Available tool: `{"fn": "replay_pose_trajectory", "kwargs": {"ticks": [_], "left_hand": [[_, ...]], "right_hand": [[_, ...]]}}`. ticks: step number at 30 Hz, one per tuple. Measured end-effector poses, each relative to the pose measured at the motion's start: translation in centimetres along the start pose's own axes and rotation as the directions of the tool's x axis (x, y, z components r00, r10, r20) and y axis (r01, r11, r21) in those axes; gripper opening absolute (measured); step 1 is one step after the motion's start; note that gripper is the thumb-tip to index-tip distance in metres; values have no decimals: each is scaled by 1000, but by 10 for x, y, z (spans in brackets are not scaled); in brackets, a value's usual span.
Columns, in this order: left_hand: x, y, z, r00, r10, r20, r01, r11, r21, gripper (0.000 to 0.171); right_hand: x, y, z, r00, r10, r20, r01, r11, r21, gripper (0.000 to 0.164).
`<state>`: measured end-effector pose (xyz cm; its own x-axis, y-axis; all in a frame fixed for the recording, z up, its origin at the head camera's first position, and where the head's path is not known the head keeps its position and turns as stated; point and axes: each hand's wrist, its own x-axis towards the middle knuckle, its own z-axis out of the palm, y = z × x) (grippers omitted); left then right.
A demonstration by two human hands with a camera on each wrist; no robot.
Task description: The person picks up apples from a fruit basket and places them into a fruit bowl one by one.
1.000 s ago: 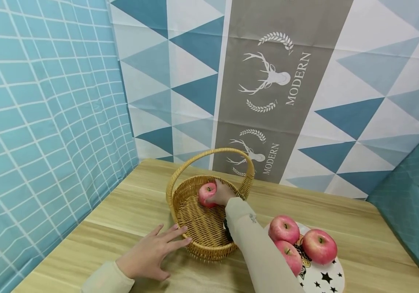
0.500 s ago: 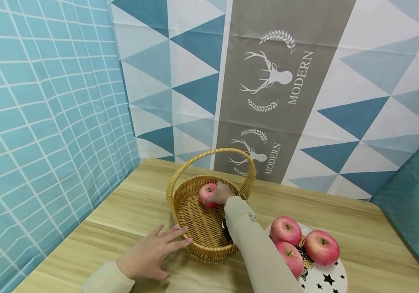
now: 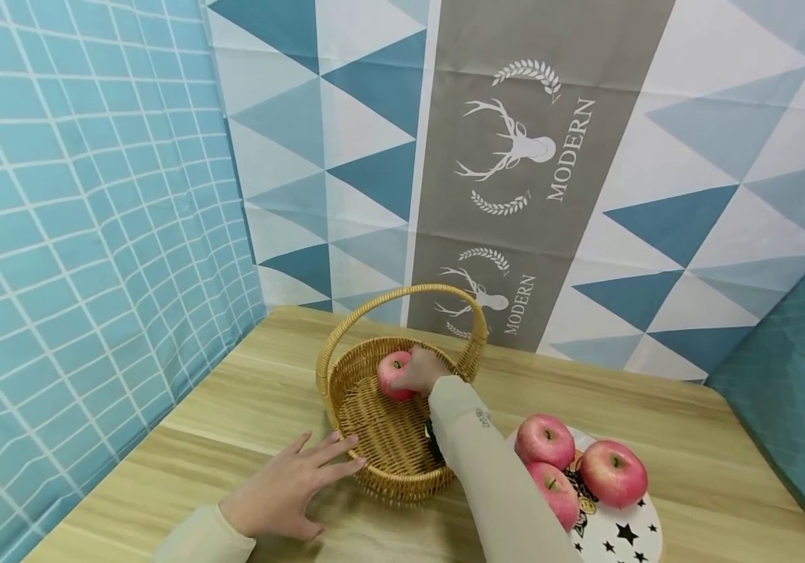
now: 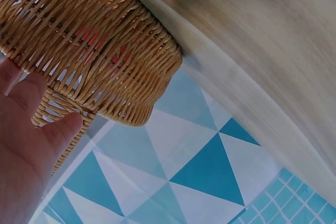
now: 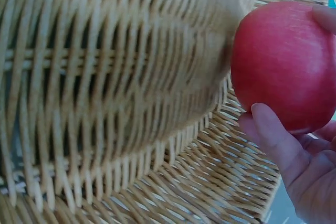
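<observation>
A wicker basket (image 3: 390, 446) with a tall arched handle stands on the wooden table. Inside it, near the back wall, is a red apple (image 3: 395, 377). My right hand (image 3: 425, 372) reaches in over the right rim and grips that apple; in the right wrist view the thumb and fingers (image 5: 275, 142) curl round the apple (image 5: 283, 66) close to the woven wall. At the basket's near left rim, my left hand (image 3: 297, 485) has its fingers spread, fingertips touching the rim. The left wrist view shows this hand (image 4: 26, 135) against the woven side (image 4: 94, 51).
To the right, a white plate (image 3: 627, 539) with black stars carries three apples, one of them a large red apple (image 3: 613, 474) at the right. My right forearm partly covers the plate. A patterned wall covering (image 3: 367, 156) rises behind the table (image 3: 262, 375).
The hands, the basket and the gripped apple hold almost the same positions. The head view has shifted only very slightly.
</observation>
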<state>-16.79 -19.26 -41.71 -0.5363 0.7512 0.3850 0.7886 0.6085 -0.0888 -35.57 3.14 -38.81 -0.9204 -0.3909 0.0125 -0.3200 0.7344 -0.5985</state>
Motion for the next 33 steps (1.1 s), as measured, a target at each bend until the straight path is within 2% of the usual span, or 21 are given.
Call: {"fn": "replay_pose_trajectory", "kwargs": {"ticks": [6, 9, 12, 15, 18, 20, 27, 31, 33], "left_hand": [[0, 0, -2, 1000, -7, -1, 7, 1000, -5, 95], [0, 1, -3, 1000, -11, 8, 11, 1000, -11, 94], [0, 1, -3, 1000, -21, 21, 22, 1000, -20, 94], [1, 0, -3, 999, -32, 34, 33, 999, -28, 94], [1, 0, -3, 998, -36, 46, 38, 999, -34, 93], [1, 0, -4, 998, -36, 50, 38, 999, -34, 92], [1, 1, -4, 998, -34, 46, 36, 999, -36, 93], [1, 1, -3, 999, -31, 36, 32, 999, -34, 92], [0, 1, -3, 999, -29, 30, 30, 999, -27, 92]], "right_hand": [[-4, -13, -12, 1000, -23, -12, 23, 1000, -2, 51], [-5, -15, -15, 999, -32, -4, 32, 999, 38, 44], [-4, -16, -17, 996, -84, -21, 86, 992, 91, 40], [-5, -22, -23, 990, -128, -61, 133, 988, 79, 49], [-9, -29, -29, 988, -133, -74, 135, 991, 17, 64], [-11, -31, -32, 989, -133, -68, 133, 991, -2, 67], [-16, -31, -42, 984, -160, -84, 158, 987, -22, 63], [-23, -33, -50, 981, -186, -55, 184, 982, -47, 62], [-26, -34, -53, 974, -225, -34, 223, 973, -52, 62]]}}
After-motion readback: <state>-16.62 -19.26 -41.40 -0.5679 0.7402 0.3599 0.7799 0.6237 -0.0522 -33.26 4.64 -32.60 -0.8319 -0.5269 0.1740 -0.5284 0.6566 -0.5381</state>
